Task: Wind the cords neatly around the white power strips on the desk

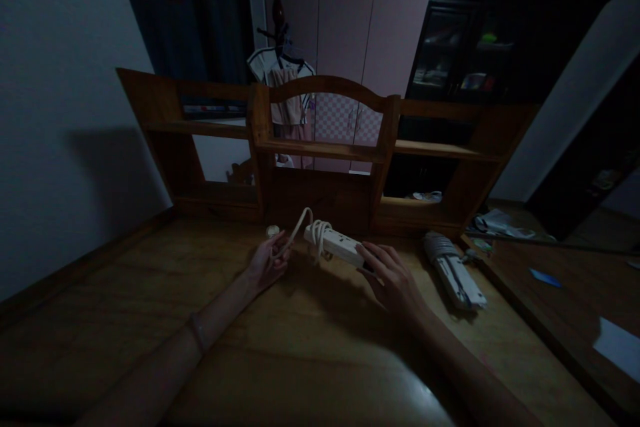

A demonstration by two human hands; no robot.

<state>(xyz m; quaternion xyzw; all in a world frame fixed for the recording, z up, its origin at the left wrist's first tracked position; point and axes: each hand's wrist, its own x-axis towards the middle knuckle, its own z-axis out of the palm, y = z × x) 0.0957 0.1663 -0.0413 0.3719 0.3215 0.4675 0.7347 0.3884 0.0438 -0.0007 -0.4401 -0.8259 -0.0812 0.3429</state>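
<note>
A white power strip (342, 246) is held above the wooden tabletop (310, 347), its right end gripped by my right hand (393, 277). Several turns of its white cord (319, 235) are wound around the left end. From there the cord loops up and over to my left hand (269, 263), whose fingers are closed on it. Just above those fingers shows the plug (273, 231). To the right of my right hand, a second power strip (457, 277) lies on the table with a grey cord wrapped around its far end.
A wooden shelf unit (325, 151) stands along the table's back edge. A wall (75, 147) rises at left. On the lower surface at right lie a white paper (620, 347) and a blue card (545, 277). Pink wardrobe doors (345, 27) and a dark cabinet (500, 20) stand farther back.
</note>
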